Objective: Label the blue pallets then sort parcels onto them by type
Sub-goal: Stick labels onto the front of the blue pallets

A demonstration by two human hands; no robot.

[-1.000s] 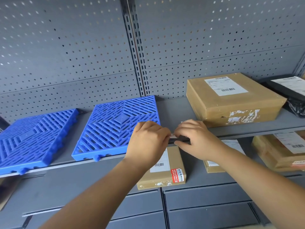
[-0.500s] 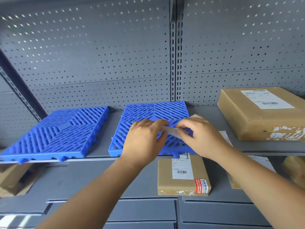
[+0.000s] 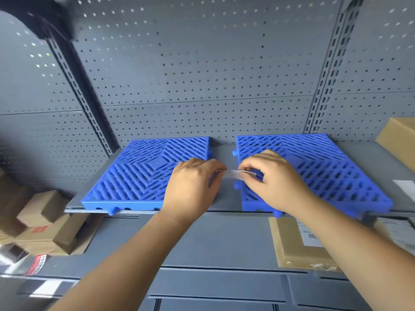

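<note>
Two blue slatted pallets lie side by side on the grey shelf: the left pallet and the right pallet. My left hand and my right hand hover over the gap between them. Both pinch the ends of a small white label strip held between them. My left hand covers the left pallet's right edge; my right hand covers the right pallet's left front part.
Brown cardboard parcels are piled on the lower shelf at the left. A flat brown parcel with a label lies on the lower shelf under my right arm. Another brown box sits at the right edge of the upper shelf. Perforated grey panels back the shelving.
The view has swung left, so both pallets now sit in the middle. My hands, still holding the white strip, moved from the right pallet's front to the gap between the pallets.
</note>
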